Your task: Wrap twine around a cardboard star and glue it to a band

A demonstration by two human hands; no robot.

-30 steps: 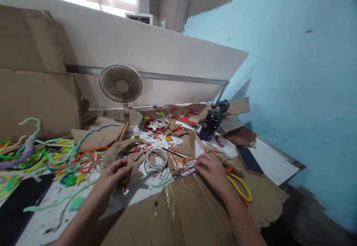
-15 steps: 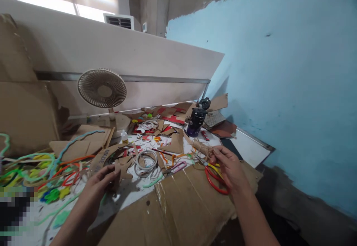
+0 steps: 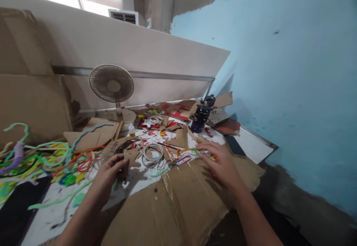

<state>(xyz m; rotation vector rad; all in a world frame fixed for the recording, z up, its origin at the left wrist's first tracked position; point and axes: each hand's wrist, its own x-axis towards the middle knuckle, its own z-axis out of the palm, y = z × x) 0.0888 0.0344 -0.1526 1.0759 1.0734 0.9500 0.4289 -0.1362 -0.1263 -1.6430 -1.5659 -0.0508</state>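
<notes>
My left hand is closed on a small brown cardboard cutout, pinching it just above the white table. My right hand hovers over the right part of a large cardboard sheet. Its fingers are stretched out to the left and a little blurred, with nothing visibly in them. A bit of yellow shows at its fingertips. A white coiled ring and a pink-handled tool lie between the two hands.
A heap of coloured pipe cleaners covers the left side. A small fan, a glue bottle and a dark bottle stand at the back among cardboard scraps. A phone lies at the right, by the blue wall.
My right hand has let go of the twine-wrapped stick and moved down and left over the cardboard, covering the red and yellow loops. The left hand keeps the cutout. The view shifted slightly.
</notes>
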